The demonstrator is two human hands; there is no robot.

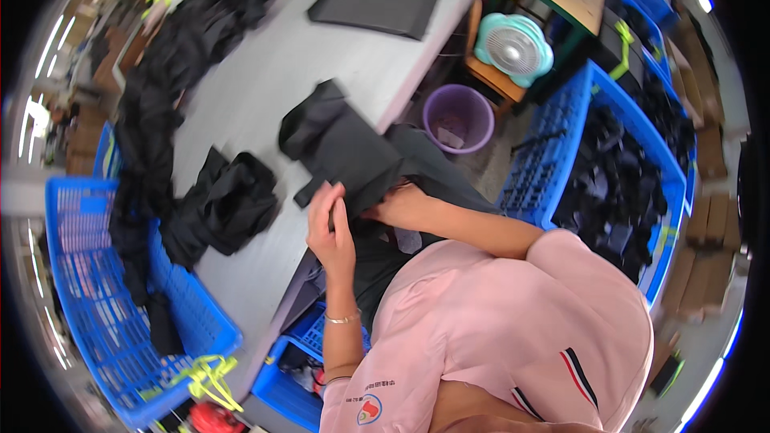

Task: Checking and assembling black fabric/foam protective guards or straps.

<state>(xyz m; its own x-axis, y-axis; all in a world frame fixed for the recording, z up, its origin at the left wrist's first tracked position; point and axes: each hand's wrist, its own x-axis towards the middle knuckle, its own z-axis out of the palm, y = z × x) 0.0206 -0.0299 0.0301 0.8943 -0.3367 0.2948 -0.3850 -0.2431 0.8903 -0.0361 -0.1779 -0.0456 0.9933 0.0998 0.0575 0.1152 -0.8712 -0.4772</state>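
A folded black fabric piece (345,152), blurred at its far end, is held up over the near edge of the table. My right hand (403,207) grips its near side, with some fingers hidden by the cloth. My left hand (329,228) is just left of it, fingers stretched upward beside its lower corner; whether they touch the cloth is unclear. A crumpled heap of black fabric (227,204) lies on the table to the left. Farther off, a flat dark grey panel (373,10) rests on the grey table (241,100).
A long row of black fabric (152,88) runs along the table's left side into a blue crate (88,289). On the right stand a purple bin (459,116), a turquoise fan (513,48) and a blue crate (553,152) full of black pieces. Another blue crate (289,397) sits below.
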